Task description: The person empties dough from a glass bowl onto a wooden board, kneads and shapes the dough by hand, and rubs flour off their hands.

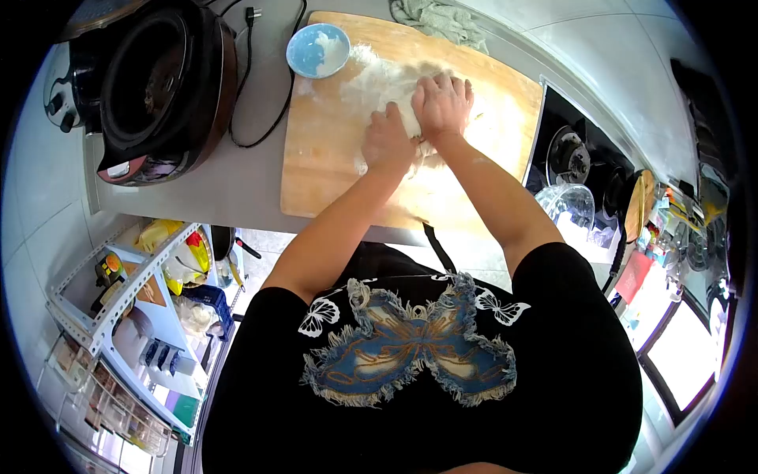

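Observation:
Both hands press down on pale dough over a floured wooden board. My left hand lies on the near left side of the dough, its fingers curled against it. Just beyond and to the right, my right hand is closed over the dough, with its knuckles up. Most of the dough is hidden beneath the hands. Loose flour spreads across the board around them. At the board's far left corner sits a light blue bowl with some flour in it.
A black cooker stands left on the grey counter, beside a black cable with a plug. A crumpled cloth lies behind the board. To the right are a stove and a clear bowl. Shelves stand lower left.

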{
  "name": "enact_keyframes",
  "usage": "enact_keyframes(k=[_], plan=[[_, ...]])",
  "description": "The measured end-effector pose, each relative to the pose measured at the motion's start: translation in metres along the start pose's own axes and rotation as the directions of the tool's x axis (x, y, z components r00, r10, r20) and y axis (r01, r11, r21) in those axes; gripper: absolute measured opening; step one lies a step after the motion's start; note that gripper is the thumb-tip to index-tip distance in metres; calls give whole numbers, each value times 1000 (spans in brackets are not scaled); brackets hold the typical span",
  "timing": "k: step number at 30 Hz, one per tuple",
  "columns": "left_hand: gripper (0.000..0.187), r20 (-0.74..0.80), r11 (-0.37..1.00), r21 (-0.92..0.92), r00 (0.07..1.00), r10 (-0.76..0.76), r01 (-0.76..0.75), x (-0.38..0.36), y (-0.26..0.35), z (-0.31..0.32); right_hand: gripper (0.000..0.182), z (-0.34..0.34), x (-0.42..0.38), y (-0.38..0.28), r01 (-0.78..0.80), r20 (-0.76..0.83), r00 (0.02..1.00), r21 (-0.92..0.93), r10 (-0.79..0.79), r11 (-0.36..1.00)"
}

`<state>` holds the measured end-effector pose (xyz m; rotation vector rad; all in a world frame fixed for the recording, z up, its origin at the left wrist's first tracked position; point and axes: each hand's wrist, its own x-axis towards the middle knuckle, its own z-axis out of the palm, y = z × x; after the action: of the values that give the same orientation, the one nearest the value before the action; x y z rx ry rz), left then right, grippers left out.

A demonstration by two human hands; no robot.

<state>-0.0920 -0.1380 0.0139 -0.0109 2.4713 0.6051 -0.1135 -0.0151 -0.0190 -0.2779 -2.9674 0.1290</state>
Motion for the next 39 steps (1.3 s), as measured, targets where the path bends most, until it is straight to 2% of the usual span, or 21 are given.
enact_keyframes(k=[3,5,7,8,10,11,12,13,15,17,18,20,22,24,26,31,33,34,36,37,39], plan=[[69,-16,1000,-11,1000,-12,12,20,4,-13,20,-7,39,-13,-154,151,978,60,143,986],[59,-59,1000,-25,998,13,-14,43,6,-24,24,19,53,-5,-136,119,983,-33,139,990],[33,82,993,-103,994,71,-63,58,6,-27,31,26,52,0,-201,93,977,76,194,977],[33,91,993,-108,994,60,-50,43,6,-16,31,37,61,12,-196,106,976,73,188,978],[45,-366,968,212,907,208,-136,20,24,6,36,19,72,28,-411,477,860,441,180,798],[46,-388,958,206,883,265,-197,-9,30,11,39,-11,65,25,-521,596,787,503,160,689],[47,-408,945,203,854,321,-258,-39,37,16,38,-39,48,21,-369,536,834,367,130,854],[60,-292,951,135,906,307,-279,-81,48,2,37,-59,32,20,-200,488,869,193,83,961],[79,-173,944,-122,943,285,-308,-115,42,-10,37,-76,-4,26,-29,378,925,133,-24,991],[84,-468,967,143,847,253,-209,-109,23,29,25,-61,-35,37,205,32,978,67,-207,977],[84,-470,969,141,848,245,-202,-99,19,27,20,-58,-45,36,213,-44,977,116,-209,970],[85,-35,999,-38,999,14,-16,-77,9,23,17,-40,-52,31,214,-134,971,108,-199,971],[85,-24,998,-59,999,-33,31,-59,9,19,17,-24,-33,23,225,-168,964,116,-204,967],[85,-9,995,-68,997,-74,73,-39,13,14,18,-7,-8,16,160,-39,987,61,-158,985],[87,80,970,-12,967,-240,242,-14,21,5,20,2,9,11,145,-19,989,51,-144,988],[86,109,982,-94,982,-152,163,39,11,8,20,18,42,2,92,-28,995,-25,-92,995],[87,146,988,-64,981,-131,141,35,6,5,37,6,48,-1,67,147,987,-6,-66,998],[86,203,975,-149,970,-132,164,32,3,-8,37,10,54,6,49,135,990,-5,-48,999],[92,224,900,-397,970,-97,182,24,-10,-11,46,14,65,37,-70,249,967,477,-58,876],[92,222,905,-391,971,-85,168,20,-25,5,57,-8,68,63,107,232,942,479,-243,871],[99,82,707,-698,994,-79,113,14,-46,33,55,-31,55,95,-51,393,914,368,-106,929]])
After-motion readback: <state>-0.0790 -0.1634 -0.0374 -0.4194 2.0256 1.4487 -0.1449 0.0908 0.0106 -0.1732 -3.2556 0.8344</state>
